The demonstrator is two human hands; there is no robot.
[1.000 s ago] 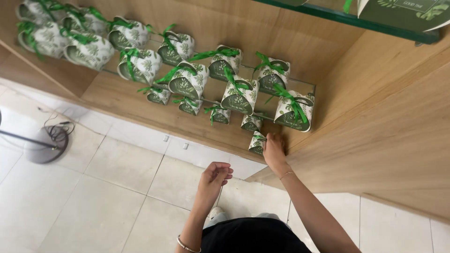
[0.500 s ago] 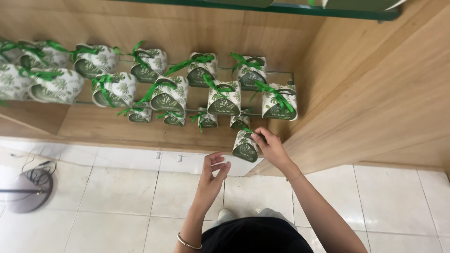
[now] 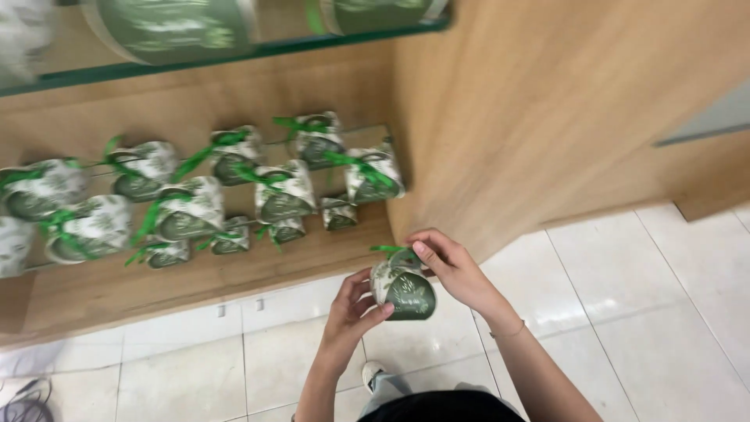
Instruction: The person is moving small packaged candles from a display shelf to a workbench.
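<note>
A small green-and-white gift box (image 3: 406, 289) tied with a green ribbon sits between both my hands, lifted clear of the wooden shelf (image 3: 234, 273). My left hand (image 3: 355, 309) cups its lower left side. My right hand (image 3: 453, 266) grips its top right, fingers at the ribbon. Several matching ribboned boxes (image 3: 281, 199) stand in rows on the shelf, in larger and smaller sizes.
A wooden side panel (image 3: 562, 109) rises to the right of the shelf. A glass shelf (image 3: 234, 59) above carries larger green packages. Pale floor tiles (image 3: 625, 312) lie below, with a dark cable (image 3: 23, 395) at the bottom left and my shoe (image 3: 373, 373) under my hands.
My right hand lifted one small box off the shelf's front right corner and brought it down toward me. My left hand rose to meet it. The camera swung to the right.
</note>
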